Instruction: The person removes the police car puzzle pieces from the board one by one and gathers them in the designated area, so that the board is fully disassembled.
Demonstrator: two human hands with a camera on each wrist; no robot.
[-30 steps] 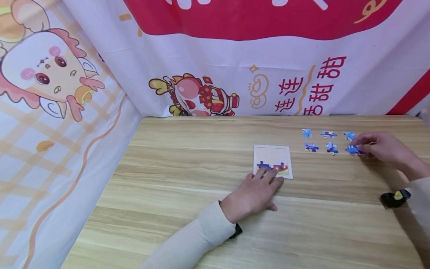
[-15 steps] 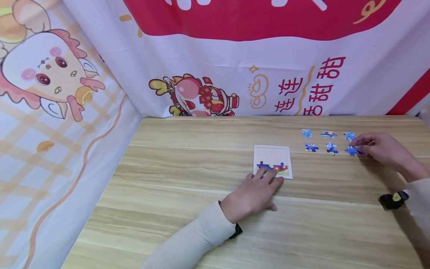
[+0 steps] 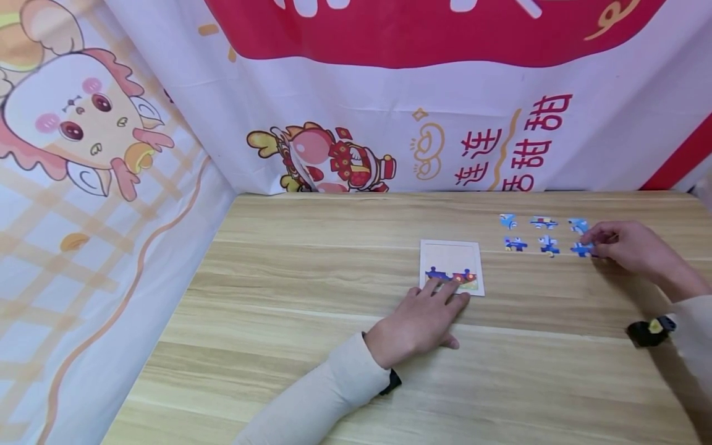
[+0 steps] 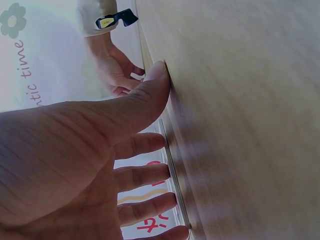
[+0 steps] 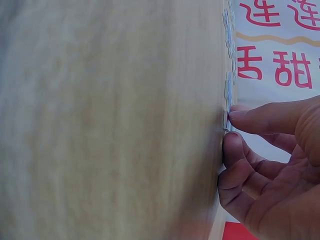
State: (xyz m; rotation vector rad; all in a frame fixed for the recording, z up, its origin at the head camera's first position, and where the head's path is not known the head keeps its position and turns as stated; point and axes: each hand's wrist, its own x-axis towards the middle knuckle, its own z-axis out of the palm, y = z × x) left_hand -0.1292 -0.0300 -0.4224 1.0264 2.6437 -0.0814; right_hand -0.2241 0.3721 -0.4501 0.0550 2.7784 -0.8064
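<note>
My left hand lies flat with spread fingers over the lower edge of a white-framed puzzle board. Blue and red train-patterned pieces fill the board's bottom row, partly hidden by the fingers; bare backing shows above them. Farther right, my right hand pinches the right edge of a blue puzzle piece between curled fingers and thumb. In the right wrist view the thumb is at the flat piece, the fingertips low against the table.
Several other loose puzzle pieces lie in two rows at the back right of the wooden table. A printed cloth hangs right behind the table's far edge, another along the left side.
My right fingers have drawn back slightly to the right, uncovering more of the blue piece, which sits a little farther left. The left hand and board have stayed put.
</note>
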